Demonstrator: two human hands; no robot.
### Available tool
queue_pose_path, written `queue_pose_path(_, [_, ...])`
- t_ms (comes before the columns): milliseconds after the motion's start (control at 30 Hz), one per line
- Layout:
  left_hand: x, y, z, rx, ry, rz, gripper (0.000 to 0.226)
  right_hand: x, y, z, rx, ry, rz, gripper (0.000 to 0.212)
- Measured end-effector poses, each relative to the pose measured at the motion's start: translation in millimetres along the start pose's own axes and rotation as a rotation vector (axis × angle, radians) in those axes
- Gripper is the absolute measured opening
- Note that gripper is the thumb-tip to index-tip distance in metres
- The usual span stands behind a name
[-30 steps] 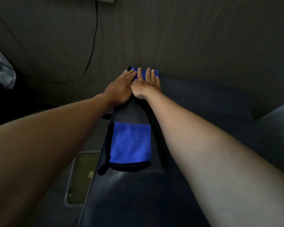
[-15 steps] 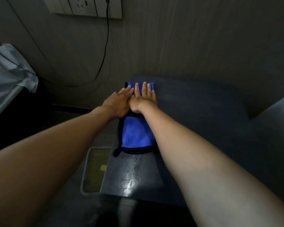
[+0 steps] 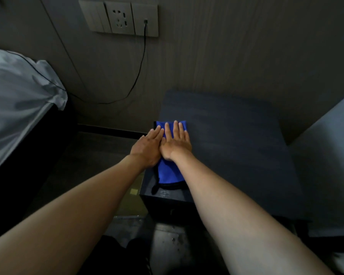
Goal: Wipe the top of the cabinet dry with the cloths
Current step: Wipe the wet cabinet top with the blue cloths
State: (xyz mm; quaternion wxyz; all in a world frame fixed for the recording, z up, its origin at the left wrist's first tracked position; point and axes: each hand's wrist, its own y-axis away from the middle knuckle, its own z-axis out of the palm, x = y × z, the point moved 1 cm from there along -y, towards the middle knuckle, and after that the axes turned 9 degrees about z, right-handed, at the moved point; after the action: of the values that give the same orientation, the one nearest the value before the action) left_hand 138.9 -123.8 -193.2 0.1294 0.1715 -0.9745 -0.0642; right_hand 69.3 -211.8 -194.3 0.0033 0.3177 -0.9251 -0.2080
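Observation:
A blue cloth point(image 3: 168, 172) with a black hem lies along the left edge of the dark cabinet top point(image 3: 236, 147). My left hand point(image 3: 147, 148) and my right hand point(image 3: 176, 142) lie side by side on it, fingers straight, pressing it flat. The cloth's far end shows beyond my fingertips and its near end reaches almost to the cabinet's front edge. A black loop of the cloth hangs at the front left corner. Whether a second cloth lies under my hands cannot be told.
A wall socket plate point(image 3: 120, 17) with a black cable point(image 3: 139, 66) plugged in hangs on the wall behind. A bed with white sheets point(image 3: 18, 100) stands at the left. A pale surface point(image 3: 330, 155) adjoins the cabinet at the right. The floor lies below at the left.
Both hands have drawn the far cloth back from the cabinet's rear edge toward me, over the near cloth. The view has pulled back and up, showing the socket and bed.

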Motion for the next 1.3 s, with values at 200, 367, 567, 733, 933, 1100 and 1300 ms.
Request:
queue_pose_path(200, [15.6, 30.9, 10.4, -0.011, 0.005, 0.001, 0.07, 7.4, 34.7, 14.3, 0.01, -0.013, 0.0, 0.059])
queue_pose_path(367, [21.1, 41.9, 9.7, -0.047, -0.022, 0.012, 0.072, 10.6, 50.7, 19.5, 0.012, -0.022, 0.008, 0.059])
queue_pose_path(567, [25.1, 56.4, 13.7, -0.071, 0.14, 0.018, 0.07, 12.7, 53.4, 19.1, 0.008, -0.029, -0.005, 0.06])
queue_pose_path(733, [29.7, 71.0, 2.6, 0.094, 0.249, 0.031, 0.058, 13.8, 52.8, 16.2, -0.02, -0.016, -0.008, 0.061])
queue_pose_path(933, [30.4, 86.1, 17.5, 0.066, 0.336, 0.029, 0.065, 13.2, 52.2, 15.0, -0.024, -0.017, -0.002, 0.059])
queue_pose_path(1100, [23.1, 82.2, 21.3, 0.055, 0.237, 0.069, 0.065, 12.6, 50.3, 16.0, -0.024, -0.021, 0.005, 0.059])
queue_pose_path(1300, [13.8, 67.5, 22.3, 0.089, 0.216, 0.051, 0.064, 13.2, 39.5, 13.0, -0.024, -0.023, 0.011, 0.058])
